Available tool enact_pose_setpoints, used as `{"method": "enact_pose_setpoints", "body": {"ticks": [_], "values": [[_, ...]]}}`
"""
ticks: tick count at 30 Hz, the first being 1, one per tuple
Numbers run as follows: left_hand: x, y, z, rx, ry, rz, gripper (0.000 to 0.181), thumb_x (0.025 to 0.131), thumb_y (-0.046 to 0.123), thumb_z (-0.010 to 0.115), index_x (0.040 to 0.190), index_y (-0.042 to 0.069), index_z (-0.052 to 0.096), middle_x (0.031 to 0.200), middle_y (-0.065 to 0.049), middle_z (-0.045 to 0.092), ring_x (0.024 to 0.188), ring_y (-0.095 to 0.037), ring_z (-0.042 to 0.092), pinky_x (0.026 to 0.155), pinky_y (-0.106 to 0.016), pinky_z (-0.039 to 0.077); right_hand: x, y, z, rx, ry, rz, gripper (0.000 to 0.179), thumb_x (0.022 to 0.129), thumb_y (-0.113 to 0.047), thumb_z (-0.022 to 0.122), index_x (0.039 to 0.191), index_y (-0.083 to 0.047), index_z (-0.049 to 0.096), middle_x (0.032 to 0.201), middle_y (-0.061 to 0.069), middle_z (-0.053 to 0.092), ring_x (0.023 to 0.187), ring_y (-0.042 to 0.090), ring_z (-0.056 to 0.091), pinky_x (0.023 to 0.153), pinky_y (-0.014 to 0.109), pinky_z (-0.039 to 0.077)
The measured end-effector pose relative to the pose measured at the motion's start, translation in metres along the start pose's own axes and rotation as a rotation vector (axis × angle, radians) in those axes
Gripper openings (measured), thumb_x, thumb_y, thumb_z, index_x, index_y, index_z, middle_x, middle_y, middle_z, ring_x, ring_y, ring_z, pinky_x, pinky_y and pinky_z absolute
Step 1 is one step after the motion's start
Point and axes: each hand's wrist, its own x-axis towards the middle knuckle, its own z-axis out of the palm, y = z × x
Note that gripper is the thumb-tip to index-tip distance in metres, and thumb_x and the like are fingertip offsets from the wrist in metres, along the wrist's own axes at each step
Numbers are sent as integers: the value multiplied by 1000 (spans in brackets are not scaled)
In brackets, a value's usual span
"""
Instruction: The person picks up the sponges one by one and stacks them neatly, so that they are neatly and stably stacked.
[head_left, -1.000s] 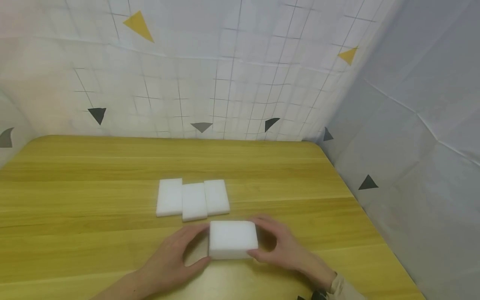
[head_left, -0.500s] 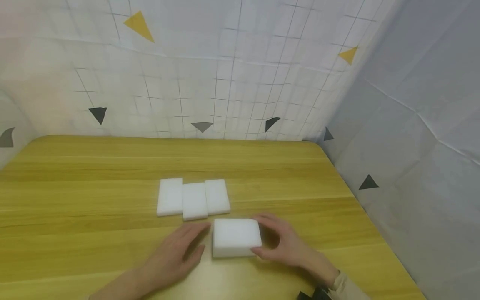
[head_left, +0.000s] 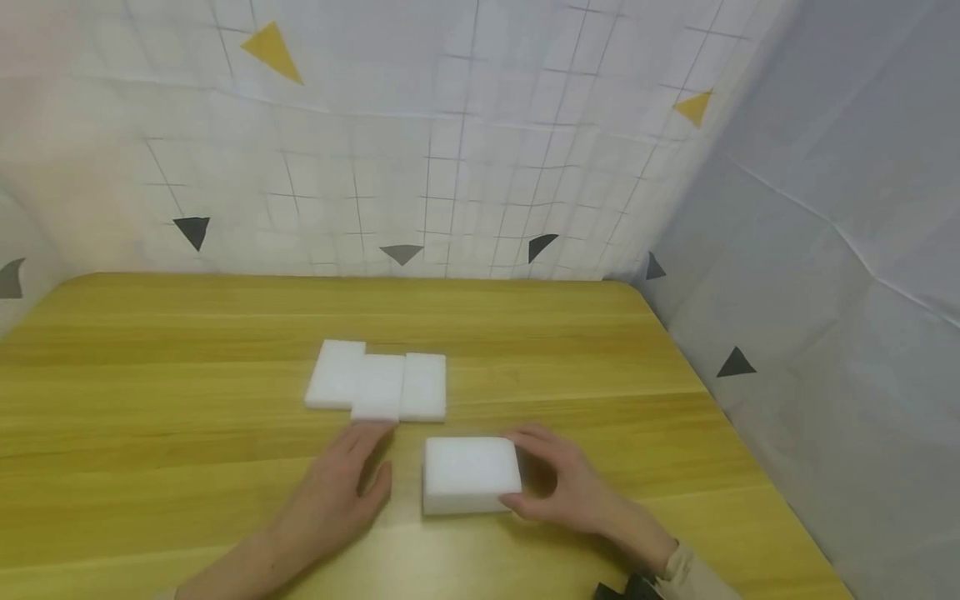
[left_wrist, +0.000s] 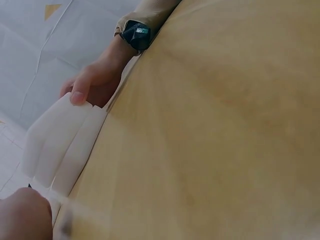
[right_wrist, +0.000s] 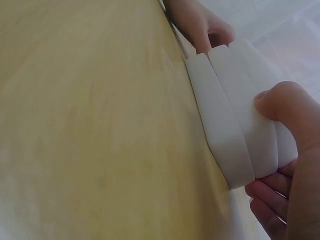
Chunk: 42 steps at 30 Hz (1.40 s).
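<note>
A stack of white sponge blocks (head_left: 471,468) stands near the table's front middle. The right wrist view shows three layers in the stack (right_wrist: 227,107), one upon another. My right hand (head_left: 562,487) grips its right end, thumb on the near side and fingers behind. Farther back, three flat white sponges lie side by side: a left one (head_left: 335,375), a middle one (head_left: 377,386) and a right one (head_left: 424,386). My left hand (head_left: 330,492) has its fingertips at the middle sponge's near edge, seemingly touching it; its thumb is apart from the stack.
The wooden table (head_left: 570,350) spreads around the sponges on all sides. A white patterned cloth (head_left: 337,167) hangs behind its far edge, and a grey-white sheet (head_left: 840,292) runs along the right side. A dark wrist device (left_wrist: 136,36) sits on my right wrist.
My left hand has let go of the stack's left end and moved left to the flat sponges. Those have shifted slightly away and left. The stack moved slightly right, still in my right hand.
</note>
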Motion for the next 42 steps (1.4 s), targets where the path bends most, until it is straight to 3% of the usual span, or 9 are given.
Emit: {"method": "enact_pose_setpoints", "body": {"ticks": [5, 9, 17, 25, 35, 42], "values": [[3, -4, 2, -37, 25, 112, 48, 83, 10, 71, 130, 6, 62, 127, -3, 65, 120, -19, 58, 104, -37, 49, 0, 0, 0, -1, -1, -1, 61, 79, -25, 85, 134, -16, 61, 126, 0, 63, 112, 16, 61, 99, 31, 51], [7, -4, 5, -24, 21, 150, 52, 85, 11, 70, 136, 6, 59, 134, -4, 63, 121, -19, 56, 103, -36, 49, 0, 0, 1, 0, 1, 5, 61, 79, -25, 85, 134, -17, 61, 126, 0, 63, 112, 17, 61, 99, 32, 52], [14, -5, 11, 38, 7, 145, 54, 87, 11, 69, 139, 4, 56, 143, -7, 58, 111, -17, 54, 88, -37, 55, 0, -1, 0, -17, 1, 15, 61, 79, -26, 85, 134, -17, 61, 127, 0, 63, 112, 17, 61, 99, 32, 52], [15, -7, 13, 29, -22, 113, 51, 88, 13, 69, 137, 6, 57, 139, -8, 58, 120, -22, 53, 99, -43, 52, 0, -2, 0, -30, 11, -10, 61, 79, -27, 85, 134, -16, 61, 125, 0, 64, 111, 16, 62, 98, 31, 52], [15, -8, 12, 41, -18, 96, 44, 86, 15, 72, 130, 14, 65, 132, -9, 58, 114, -23, 52, 90, -43, 55, 0, -3, -1, -41, -2, 22, 60, 80, -29, 85, 134, -17, 61, 126, 0, 63, 112, 16, 61, 99, 32, 52], [15, -6, 11, -6, 3, 8, 33, 87, 17, 72, 119, 12, 67, 133, -12, 57, 119, -28, 54, 96, -49, 54, 0, -1, 0, -43, 4, 5, 61, 79, -29, 85, 134, -17, 61, 126, 0, 63, 112, 17, 61, 99, 33, 52]]}}
